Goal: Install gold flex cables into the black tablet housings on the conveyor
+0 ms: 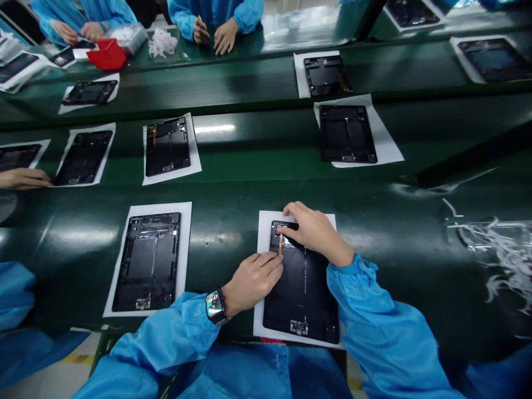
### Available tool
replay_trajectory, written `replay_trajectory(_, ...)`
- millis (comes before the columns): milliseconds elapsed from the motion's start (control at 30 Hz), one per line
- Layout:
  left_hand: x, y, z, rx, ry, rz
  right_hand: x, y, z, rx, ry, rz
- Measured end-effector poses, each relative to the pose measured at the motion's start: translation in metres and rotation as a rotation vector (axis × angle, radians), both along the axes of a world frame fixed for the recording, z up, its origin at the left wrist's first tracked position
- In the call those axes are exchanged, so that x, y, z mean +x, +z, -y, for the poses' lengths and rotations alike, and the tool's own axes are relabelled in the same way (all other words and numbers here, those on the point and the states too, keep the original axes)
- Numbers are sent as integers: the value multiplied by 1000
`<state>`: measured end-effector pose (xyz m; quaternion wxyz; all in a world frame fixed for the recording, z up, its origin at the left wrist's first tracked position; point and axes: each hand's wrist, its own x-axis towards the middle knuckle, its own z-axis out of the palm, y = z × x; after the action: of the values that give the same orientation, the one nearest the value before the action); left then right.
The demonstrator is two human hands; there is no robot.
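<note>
An opened black tablet (305, 299), its inner parts exposed, lies on a white sheet (262, 227) in front of me. A narrow orange ribbon cable (281, 244) runs along its upper left part. My left hand (255, 280), with a smartwatch (215, 306) on its wrist, rests over the tablet's left edge. Its fingers are stretched out, the tips touching around the cable's lower end; the thumb is hidden. My right hand (313, 233) reaches over the top right corner. One digit presses at the cable's upper end, and another finger arches apart over the top edge.
Another opened tablet (146, 266) lies on paper to the left. More tablets, such as one (348, 133), sit on the green belt ahead. White strips (511, 260) lie in a clear tray at right. A co-worker's hand (25, 178) shows at left; two co-workers sit opposite near a red container (107, 54).
</note>
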<state>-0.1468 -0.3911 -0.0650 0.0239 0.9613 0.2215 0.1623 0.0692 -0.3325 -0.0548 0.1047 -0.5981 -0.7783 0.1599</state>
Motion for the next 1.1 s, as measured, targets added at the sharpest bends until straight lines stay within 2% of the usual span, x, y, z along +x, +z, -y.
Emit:
replay_trajectory(333,3,4,1,-45,-37,-47,0,0,0,-11,-5,2)
replay_trajectory(567,-6,9,-14,-220,-9,131,-1,4,2,-16,-16,-8)
replay_trajectory(800,-9,19,-17,-221,-54,-110,-1,1,1,-30,-39,-58)
replay_trajectory(933,-12,24,-12,-221,-62,-116,11,21,9,-53,-29,-232)
replay_trajectory(1100,-20,21,-10,-258,-111,-47,23,57,46,-139,-3,-392)
